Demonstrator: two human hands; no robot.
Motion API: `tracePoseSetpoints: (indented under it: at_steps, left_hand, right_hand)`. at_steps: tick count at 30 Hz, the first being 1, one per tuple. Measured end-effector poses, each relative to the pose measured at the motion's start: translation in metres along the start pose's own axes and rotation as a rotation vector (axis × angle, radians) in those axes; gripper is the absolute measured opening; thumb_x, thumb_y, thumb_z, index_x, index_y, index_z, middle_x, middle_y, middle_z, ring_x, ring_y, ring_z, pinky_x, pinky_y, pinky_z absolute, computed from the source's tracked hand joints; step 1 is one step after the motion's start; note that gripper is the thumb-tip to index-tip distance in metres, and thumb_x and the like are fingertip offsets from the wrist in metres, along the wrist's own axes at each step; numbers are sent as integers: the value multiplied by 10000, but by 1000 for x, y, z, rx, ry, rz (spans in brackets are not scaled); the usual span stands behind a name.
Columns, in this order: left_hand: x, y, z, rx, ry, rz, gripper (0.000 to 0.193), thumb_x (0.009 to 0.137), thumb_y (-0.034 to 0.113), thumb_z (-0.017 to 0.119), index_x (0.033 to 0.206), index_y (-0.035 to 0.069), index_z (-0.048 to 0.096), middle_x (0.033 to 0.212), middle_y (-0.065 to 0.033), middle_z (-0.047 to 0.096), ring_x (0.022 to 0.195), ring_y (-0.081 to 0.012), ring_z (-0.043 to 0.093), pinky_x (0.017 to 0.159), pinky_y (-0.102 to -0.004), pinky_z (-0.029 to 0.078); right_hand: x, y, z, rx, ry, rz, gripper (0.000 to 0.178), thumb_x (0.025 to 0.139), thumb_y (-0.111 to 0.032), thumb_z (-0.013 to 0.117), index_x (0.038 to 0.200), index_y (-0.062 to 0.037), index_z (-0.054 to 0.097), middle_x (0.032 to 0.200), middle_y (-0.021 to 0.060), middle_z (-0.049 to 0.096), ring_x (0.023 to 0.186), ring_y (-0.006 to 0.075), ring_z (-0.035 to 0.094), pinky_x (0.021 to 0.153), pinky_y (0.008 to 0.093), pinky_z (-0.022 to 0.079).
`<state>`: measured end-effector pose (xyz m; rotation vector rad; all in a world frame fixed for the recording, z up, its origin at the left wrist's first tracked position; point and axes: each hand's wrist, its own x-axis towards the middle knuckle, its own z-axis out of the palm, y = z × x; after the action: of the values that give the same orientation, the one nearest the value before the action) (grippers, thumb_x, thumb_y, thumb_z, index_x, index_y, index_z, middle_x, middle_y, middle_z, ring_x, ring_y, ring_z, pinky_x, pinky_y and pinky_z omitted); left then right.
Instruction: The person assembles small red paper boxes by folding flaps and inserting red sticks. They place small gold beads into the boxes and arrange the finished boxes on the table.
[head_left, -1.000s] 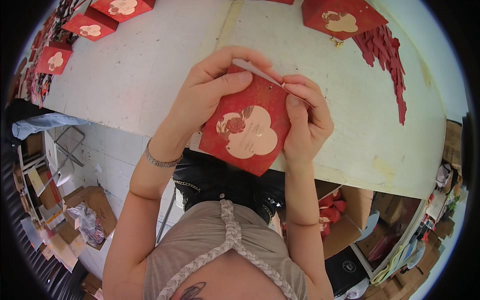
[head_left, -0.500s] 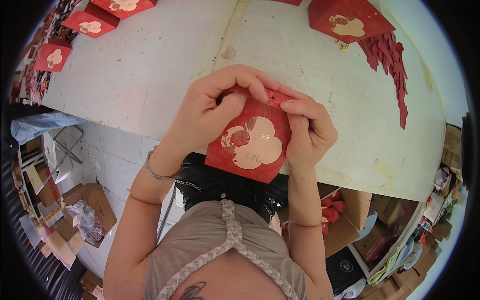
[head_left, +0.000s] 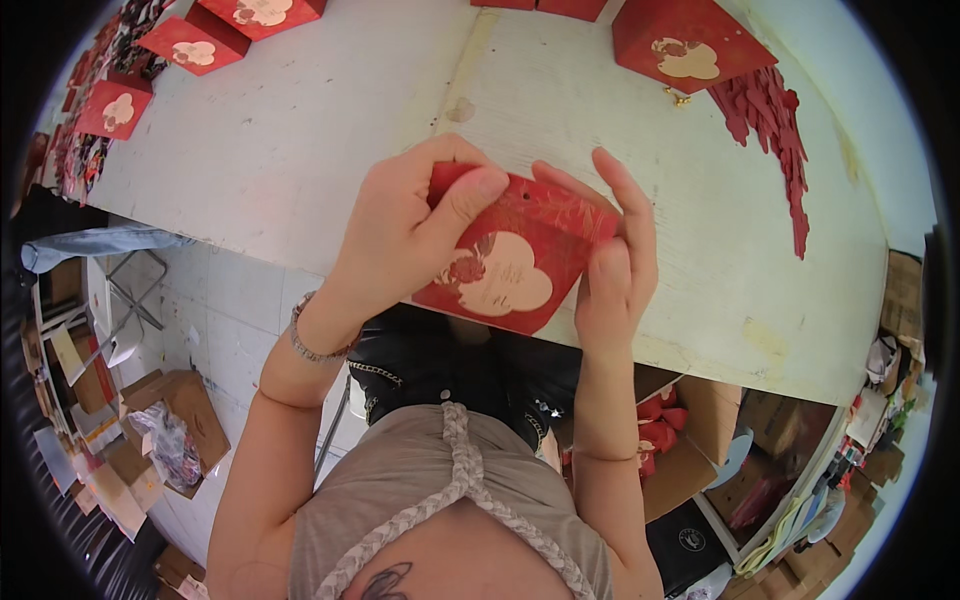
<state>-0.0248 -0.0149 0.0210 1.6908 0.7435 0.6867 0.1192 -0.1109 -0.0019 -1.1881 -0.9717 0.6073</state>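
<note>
Over the table's front edge is a red paper gift box (head_left: 565, 270) with a cream flower-shaped panel and a top flap pierced by a small hole. My left hand (head_left: 410, 215) grips its upper left corner, thumb in front and the other fingers behind. At the upper right corner, my right hand (head_left: 622, 240) has its fingers stretched up and apart; one reaches behind the flap. Its thumb is close to the box's side edge; whether it presses there I cannot tell.
Red boxes (head_left: 690, 45) stand at the far right, with a small gold piece (head_left: 677, 97) and a heap of dark red strips (head_left: 775, 130) beside them. More red boxes (head_left: 195, 45) are at the far left. Below the table, an open carton (head_left: 700, 440) holds red items.
My right hand has loosened from the flap and spread its fingers. The box has risen a little and tilted, while my left thumb has shifted onto the flap.
</note>
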Motion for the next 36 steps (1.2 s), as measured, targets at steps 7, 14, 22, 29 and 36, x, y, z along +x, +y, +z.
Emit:
tracePoseSetpoints:
  at_steps: [7, 14, 22, 29, 36]
  left_hand:
    - [19, -14, 1, -210, -6, 62, 283, 956, 242, 531, 825, -2, 590, 687, 2, 563, 649, -63, 482, 597, -220, 417]
    - [42, -9, 14, -147, -16, 6, 247, 947, 237, 538, 910, 6, 617, 698, 19, 554, 696, -98, 522, 635, -232, 432]
    - [13, 10, 66, 56, 242, 389, 359, 849, 43, 637, 1188, -24, 538, 1054, -96, 620, 983, -224, 595, 865, -302, 462]
    - [43, -9, 49, -54, 235, 241, 112, 840, -11, 640, 948, 0, 610, 868, -38, 614, 824, -102, 595, 740, -219, 477]
    - [48, -10, 42, -110, 182, 275, 73, 828, -20, 654, 877, 7, 606, 823, -24, 608, 749, -82, 570, 669, -206, 468]
  right_hand:
    - [-2, -17, -6, -389, 62, -30, 201, 943, -145, 548, 945, 23, 659, 672, 56, 604, 592, 84, 511, 564, 224, 427]
    - [7, -3, -9, -313, 232, -34, 236, 953, -143, 542, 882, 58, 645, 683, -25, 562, 641, 32, 434, 569, 182, 360]
    - [3, 0, 1, -722, 44, -559, 310, 718, -36, 654, 1013, 57, 629, 1035, 181, 654, 892, 339, 640, 766, 384, 546]
    - [105, 40, -144, -920, 296, -14, 181, 807, -86, 632, 982, -73, 672, 922, 81, 664, 782, 266, 605, 677, 325, 507]
    - [142, 74, -204, -1773, 156, 155, 216, 823, -254, 637, 907, -68, 708, 862, 109, 654, 768, 278, 620, 649, 405, 506]
